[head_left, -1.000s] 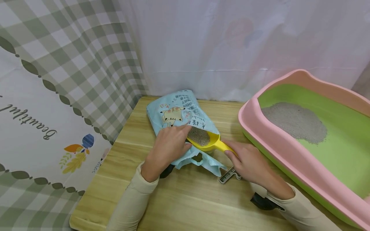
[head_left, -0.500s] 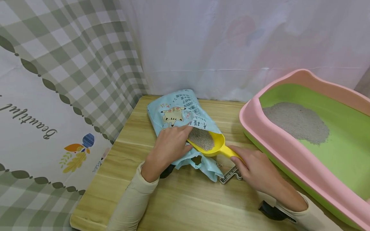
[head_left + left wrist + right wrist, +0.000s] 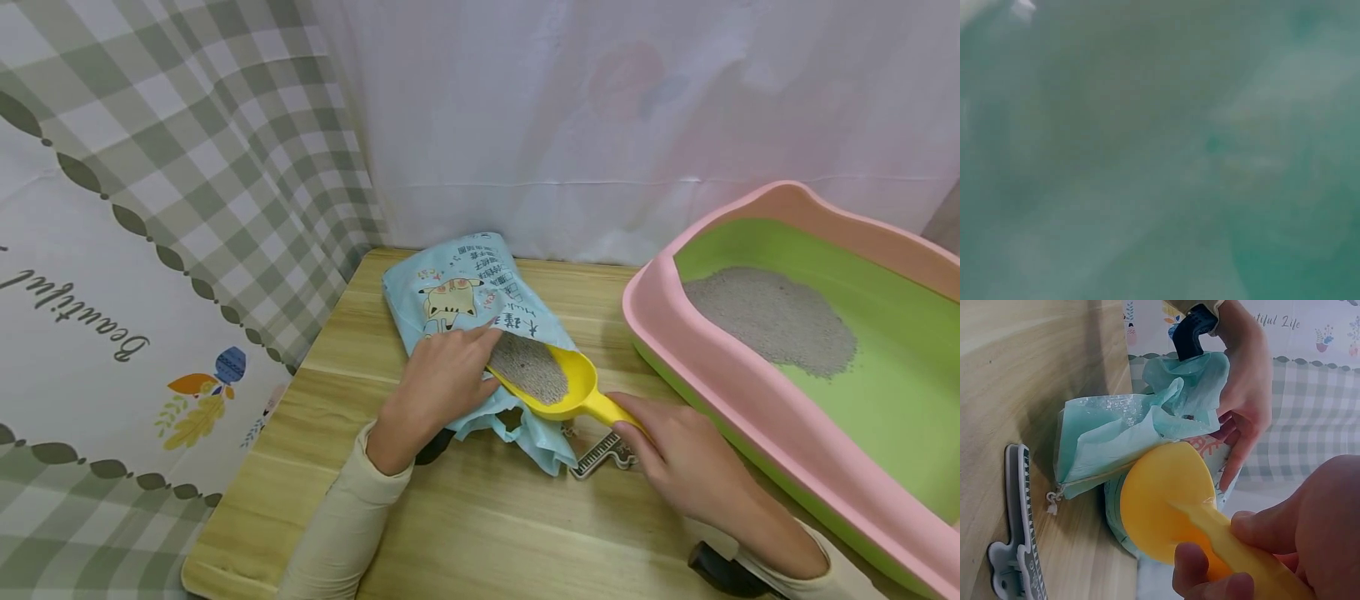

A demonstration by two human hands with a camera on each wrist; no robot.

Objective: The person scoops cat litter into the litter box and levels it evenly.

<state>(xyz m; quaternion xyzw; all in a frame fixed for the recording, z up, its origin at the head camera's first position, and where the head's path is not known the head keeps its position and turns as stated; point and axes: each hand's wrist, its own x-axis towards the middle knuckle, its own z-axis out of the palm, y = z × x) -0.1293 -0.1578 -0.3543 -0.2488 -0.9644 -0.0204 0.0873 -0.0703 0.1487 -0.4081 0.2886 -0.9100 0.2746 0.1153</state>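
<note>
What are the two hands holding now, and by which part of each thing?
The right hand holds the yellow scoop by its handle; the left hand holds the blue bag near its open edge.

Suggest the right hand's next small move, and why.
Probably ease the scoop out of the bag, keeping it level. The right hand grips its handle, grains lie in its open bowl, its front end is under the bag's top edge, and the left hand holds the bag at its opening.

A grey-green surface (image 3: pixel 1172 156) nearly fills the left wrist view (too blurred to identify).
</note>
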